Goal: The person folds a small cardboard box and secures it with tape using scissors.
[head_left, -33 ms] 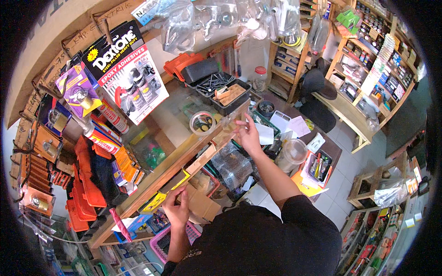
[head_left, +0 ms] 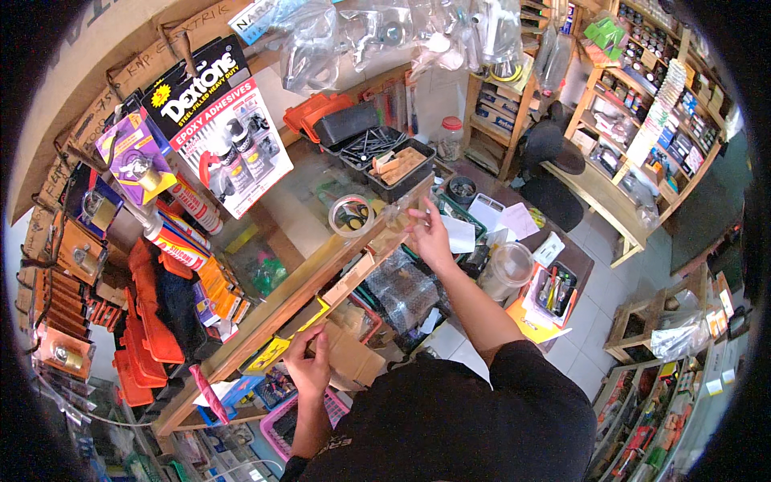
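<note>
My right hand (head_left: 430, 239) is at the counter's inner edge, its fingers bent around crinkled clear plastic (head_left: 393, 218) that looks like a small bag. What lies inside the plastic I cannot make out. Close by on the glass top stands a round clear tub (head_left: 351, 215) with black and yellow pieces in it. My left hand (head_left: 309, 363) hovers lower down beside the counter, thumb and forefinger apart, with nothing visible in it. Just past its fingertips is a yellow and black box (head_left: 267, 353) tucked under the wooden edge (head_left: 241, 353).
Black trays hold screws (head_left: 377, 147) and wooden pieces (head_left: 397, 166) on the counter. Orange cases (head_left: 148, 345) and a hanging adhesive card (head_left: 233, 145) are on the left. A cardboard box (head_left: 353, 361) and pink basket (head_left: 281, 426) lie below. A clear jar (head_left: 506, 269) stands right.
</note>
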A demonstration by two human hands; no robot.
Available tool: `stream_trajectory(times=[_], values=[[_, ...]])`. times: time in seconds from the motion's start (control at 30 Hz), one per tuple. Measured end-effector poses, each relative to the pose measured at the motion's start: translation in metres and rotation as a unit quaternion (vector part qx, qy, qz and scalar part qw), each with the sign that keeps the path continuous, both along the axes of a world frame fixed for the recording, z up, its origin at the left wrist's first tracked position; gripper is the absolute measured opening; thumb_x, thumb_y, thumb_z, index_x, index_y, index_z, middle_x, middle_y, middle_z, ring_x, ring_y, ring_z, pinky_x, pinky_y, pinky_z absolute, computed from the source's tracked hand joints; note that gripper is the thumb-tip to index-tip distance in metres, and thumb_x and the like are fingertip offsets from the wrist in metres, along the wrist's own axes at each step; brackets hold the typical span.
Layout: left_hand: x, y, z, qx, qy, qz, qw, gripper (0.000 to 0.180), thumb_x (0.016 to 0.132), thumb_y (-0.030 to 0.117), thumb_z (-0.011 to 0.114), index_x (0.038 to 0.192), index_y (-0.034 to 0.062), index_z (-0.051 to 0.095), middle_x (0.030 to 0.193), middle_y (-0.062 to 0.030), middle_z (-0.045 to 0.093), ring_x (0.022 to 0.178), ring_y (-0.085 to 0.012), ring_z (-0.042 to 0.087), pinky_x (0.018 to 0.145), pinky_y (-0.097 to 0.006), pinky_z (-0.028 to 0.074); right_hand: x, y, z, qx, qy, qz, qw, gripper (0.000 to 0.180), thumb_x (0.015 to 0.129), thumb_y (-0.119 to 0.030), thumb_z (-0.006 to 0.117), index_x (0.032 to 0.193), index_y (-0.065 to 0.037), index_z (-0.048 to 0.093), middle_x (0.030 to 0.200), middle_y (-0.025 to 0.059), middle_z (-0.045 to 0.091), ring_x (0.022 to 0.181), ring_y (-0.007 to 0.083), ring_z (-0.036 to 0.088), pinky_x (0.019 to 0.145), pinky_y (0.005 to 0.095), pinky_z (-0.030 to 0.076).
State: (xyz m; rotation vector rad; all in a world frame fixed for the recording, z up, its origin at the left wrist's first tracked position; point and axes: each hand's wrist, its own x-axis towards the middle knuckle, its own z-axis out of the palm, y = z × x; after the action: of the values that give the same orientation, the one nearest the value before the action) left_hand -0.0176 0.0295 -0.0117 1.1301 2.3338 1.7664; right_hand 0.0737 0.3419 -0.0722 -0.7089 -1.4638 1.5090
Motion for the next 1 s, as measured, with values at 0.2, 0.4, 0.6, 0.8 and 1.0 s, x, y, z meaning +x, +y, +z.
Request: stream_trajectory(times=[0.2, 0.4, 0.6, 0.8, 1.0], values=[[0.003, 0.010, -0.008, 0.023, 0.012, -0.020, 0.999, 0.014, 0.079, 0.009, 0.067, 0.088, -0.0009, 0.066, 0.085, -0.0122, 0.066, 0.080, -0.0215, 0.063, 0.076, -0.030, 0.047, 0.008, -0.005, 0.016, -0.042, -0.015, 0.080, 0.996, 0.073, 0.081, 0.007, 0.039, 0.145, -0.018, 0.015, 0.132, 0.0111, 0.046, 0.089, 0.0176, 0.062, 0.064, 0.0250, 0.048], [0.010, 0.020, 0.000, 0.045, -0.015, -0.045, 0.998, 0.014, 0.079, 0.008, 0.068, 0.090, -0.0009, 0.066, 0.087, -0.0102, 0.067, 0.083, -0.0194, 0.063, 0.080, -0.029, 0.046, -0.002, -0.009, 0.017, 0.004, -0.014, 0.127, 0.992, 0.075, 0.083, 0.005, 0.041, 0.146, -0.020, 0.009, 0.139, 0.0099, 0.040, 0.092, 0.0186, 0.062, 0.068, 0.0249, 0.048], [0.013, 0.029, -0.005, 0.058, -0.039, -0.067, 0.995, 0.016, 0.079, 0.007, 0.069, 0.092, -0.0003, 0.066, 0.088, -0.0094, 0.066, 0.085, -0.0172, 0.062, 0.079, -0.029, 0.047, 0.047, -0.033, 0.027, -0.044, -0.022, 0.106, 0.993, 0.053, 0.091, -0.013, 0.050, 0.139, -0.009, 0.029, 0.129, 0.0083, 0.048, 0.093, 0.0177, 0.060, 0.074, 0.0288, 0.048], [0.026, 0.059, 0.024, 0.065, 0.076, -0.137, 0.986, 0.023, 0.073, 0.007, 0.071, 0.094, -0.0004, 0.066, 0.090, -0.0117, 0.066, 0.085, -0.0219, 0.063, 0.079, -0.032, 0.048, 0.096, -0.138, 0.081, 0.126, -0.132, 0.261, 0.948, 0.069, 0.079, -0.029, 0.069, 0.133, -0.004, 0.035, 0.124, 0.0156, 0.050, 0.105, 0.0223, 0.055, 0.092, 0.0357, 0.043], [0.051, 0.099, 0.048, 0.065, 0.153, -0.296, 0.941, 0.042, 0.072, 0.012, 0.073, 0.110, 0.0012, 0.061, 0.098, -0.0142, 0.066, 0.089, -0.0272, 0.063, 0.081, -0.033, 0.045, 0.108, -0.141, 0.056, 0.067, -0.134, 0.133, 0.980, 0.083, 0.067, -0.029, 0.077, 0.131, -0.001, 0.033, 0.120, 0.0178, 0.049, 0.112, 0.0258, 0.051, 0.096, 0.0355, 0.040]])
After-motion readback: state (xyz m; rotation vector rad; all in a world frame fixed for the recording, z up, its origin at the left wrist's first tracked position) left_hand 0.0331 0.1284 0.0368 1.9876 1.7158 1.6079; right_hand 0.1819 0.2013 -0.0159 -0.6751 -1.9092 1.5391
